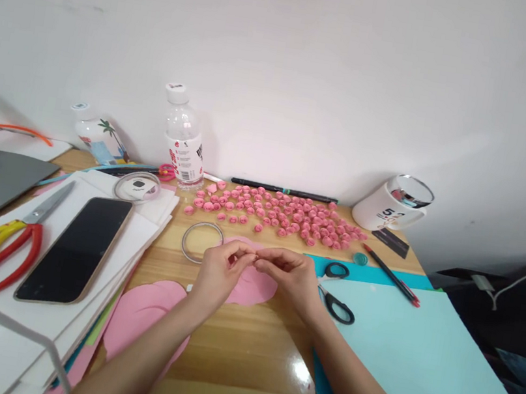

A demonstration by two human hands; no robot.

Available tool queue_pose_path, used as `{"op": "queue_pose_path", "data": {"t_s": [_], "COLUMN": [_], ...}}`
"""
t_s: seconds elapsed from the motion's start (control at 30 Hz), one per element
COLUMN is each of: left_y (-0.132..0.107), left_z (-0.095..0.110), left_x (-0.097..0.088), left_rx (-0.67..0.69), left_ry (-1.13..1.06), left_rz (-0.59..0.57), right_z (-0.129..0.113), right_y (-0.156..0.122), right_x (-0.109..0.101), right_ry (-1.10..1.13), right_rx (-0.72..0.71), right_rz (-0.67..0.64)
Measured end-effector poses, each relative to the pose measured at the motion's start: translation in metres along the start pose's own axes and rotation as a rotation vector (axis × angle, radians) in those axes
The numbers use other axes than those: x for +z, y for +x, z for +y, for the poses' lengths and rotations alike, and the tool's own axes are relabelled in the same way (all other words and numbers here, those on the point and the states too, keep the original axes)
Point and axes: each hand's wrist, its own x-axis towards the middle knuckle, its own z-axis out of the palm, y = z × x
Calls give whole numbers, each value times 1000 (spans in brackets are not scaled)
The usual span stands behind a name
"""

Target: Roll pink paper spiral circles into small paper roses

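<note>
My left hand (pixel 221 271) and my right hand (pixel 291 279) meet fingertip to fingertip above the middle of the table. Both are pinched closed; whatever sits between the fingertips is too small and covered to make out. Right below them lies a cut piece of pink paper (pixel 254 290) with a wavy edge. More pink paper cut-outs (pixel 141 314) lie under and beside my left forearm. Behind my hands, many small rolled pink paper roses (pixel 297 214) are spread over the table. A roll of tape (pixel 184 241) lies just left of my left hand.
Black-handled scissors (pixel 339 308) and pale blue sheets (pixel 410 351) lie at right, with a pen (pixel 392 275) and a tilted white mug (pixel 385 205) beyond. At left, a phone (pixel 77 251), red-yellow scissors (pixel 32 235) and papers (pixel 143 238); a bottle (pixel 184 146) stands by the wall.
</note>
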Motion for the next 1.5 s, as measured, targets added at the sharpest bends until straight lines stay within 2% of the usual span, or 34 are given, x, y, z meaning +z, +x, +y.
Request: {"op": "queue_pose_path", "data": {"t_s": [0.17,0.43,0.77,1.0,1.5], "left_y": [-1,-1,2,1,0], "left_z": [0,-2,-2,5,2], "left_x": [1,4,3,1,2], "left_rx": [-7,-4,-74,-94,-91], "left_ry": [-9,21,19,28,18], "left_rz": [-54,-38,-33,-41,-50], "right_z": [4,1,4,10,10], "right_y": [0,-2,-1,0,-2], "right_x": [-1,-8,-6,-11,-8], "right_ry": [100,186,181,230,204], "right_rx": [61,179,142,131,96], "right_rz": [34,-30,42,110,120]}}
